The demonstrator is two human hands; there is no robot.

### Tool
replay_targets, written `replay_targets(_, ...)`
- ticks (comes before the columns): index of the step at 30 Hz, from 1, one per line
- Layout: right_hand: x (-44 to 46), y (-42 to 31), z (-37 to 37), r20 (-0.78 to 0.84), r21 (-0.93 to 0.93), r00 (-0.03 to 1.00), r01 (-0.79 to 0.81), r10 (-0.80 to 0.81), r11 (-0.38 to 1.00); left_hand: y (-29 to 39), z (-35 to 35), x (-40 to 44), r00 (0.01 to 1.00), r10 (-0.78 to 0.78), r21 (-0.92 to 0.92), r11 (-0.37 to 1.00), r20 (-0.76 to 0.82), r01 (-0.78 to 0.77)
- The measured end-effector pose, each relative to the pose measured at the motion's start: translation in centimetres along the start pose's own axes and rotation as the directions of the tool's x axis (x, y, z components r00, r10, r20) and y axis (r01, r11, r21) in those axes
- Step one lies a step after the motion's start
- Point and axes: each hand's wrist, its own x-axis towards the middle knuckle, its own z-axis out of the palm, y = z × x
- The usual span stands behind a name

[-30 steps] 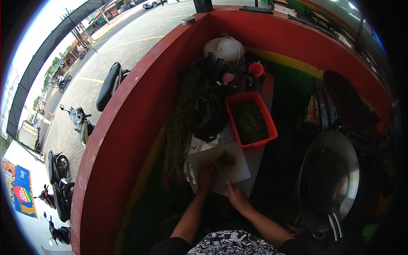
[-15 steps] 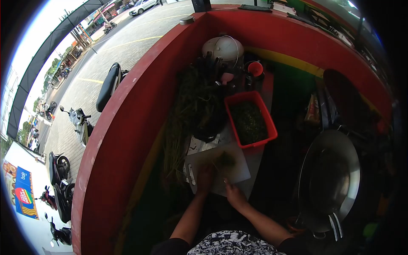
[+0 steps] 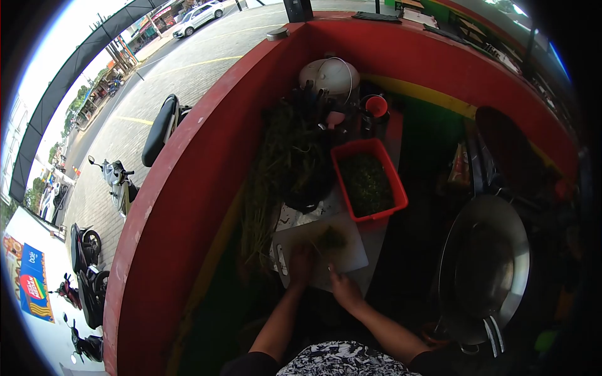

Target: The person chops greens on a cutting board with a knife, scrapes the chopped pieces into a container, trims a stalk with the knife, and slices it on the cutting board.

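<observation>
A white cutting board (image 3: 352,250) with a handle slot lies in front of me, with a small pile of chopped greens (image 3: 332,238) on it. My left hand (image 3: 303,262) is closed, pressed down on the board's left part; some green stalks seem to run from its fingers, though shadow blurs them. Closed around what looks like a knife, my right hand (image 3: 345,288) rests at the board's near edge; the blade hardly shows. Just beyond the board stands a red plastic basin (image 3: 375,215) holding chopped greens (image 3: 367,182).
Bundles of long-stemmed greens (image 3: 282,150) lie left of the basin. A white lidded container (image 3: 335,76) and a red cup (image 3: 376,106) stand farther back. At right is a large metal wok (image 3: 486,263). A red low wall (image 3: 182,188) borders the left and back, with parked motorbikes outside.
Both hands stay almost in place at the board, the right one shifting very slightly left. The view tilts a little, and a white car on the road moves right.
</observation>
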Motion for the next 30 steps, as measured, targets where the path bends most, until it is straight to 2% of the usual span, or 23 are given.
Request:
replay_targets(4, 0.0, 0.6, 0.6, -0.027, -0.021, 0.999, 0.022, -0.023, 1.0, 0.0, 0.0, 0.1, 1.0, 0.025, -0.003, 1.0, -0.019, -0.025)
replay_targets(7, 1.0, 0.9, 1.3, 0.013, -0.057, 1.0, 0.007, -0.006, 0.998, 0.3, -0.4, -0.1, 0.996, 0.057, -0.062, 0.996, -0.07, -0.062)
replay_targets(9, 2.2, 0.8, 1.8, -0.054, -0.032, 0.998, 0.043, -0.045, 0.999, 0.2, -0.4, -0.3, 0.998, 0.052, -0.078, 0.995, -0.038, -0.055)
replay_targets(12, 2.3, 0.5, 1.5, -0.051, -0.003, 0.999, 0.004, -0.004, 1.0, -0.5, -0.1, -0.2, 0.995, 0.091, -0.027, 0.995, -0.044, -0.092)
replay_targets(19, -0.2, 0.3, 0.5, 0.013, -0.015, 1.0, 0.005, -0.005, 1.0, -0.6, 0.4, -0.3, 1.0, 0.018, -0.017, 1.0, -0.007, -0.018)
replay_targets(21, 0.4, 0.5, 0.6, 0.042, -0.048, 0.999, -0.013, 0.015, 0.999, -0.7, 0.5, -0.2, 0.995, 0.082, 0.043, 0.996, -0.051, -0.079)
replay_targets(25, 2.0, 0.4, 1.3, -0.035, -0.039, 0.999, 0.037, -0.038, 0.999, -0.1, 0.1, 0.0, 0.993, 0.027, -0.048, 0.998, -0.111, -0.033)
replay_targets(28, 2.1, -0.3, 0.6, -0.023, -0.025, 1.0, 0.019, -0.019, 1.0, -0.4, -0.1, 0.0, 0.996, -0.047, -0.085, 0.996, -0.074, 0.04)
replay_targets(30, 1.2, -0.6, -0.1, 0.078, -0.006, 0.997, -0.012, 0.013, 1.0, -0.7, 0.0, -0.1, 0.994, 0.036, -0.04, 0.998, -0.106, -0.04)
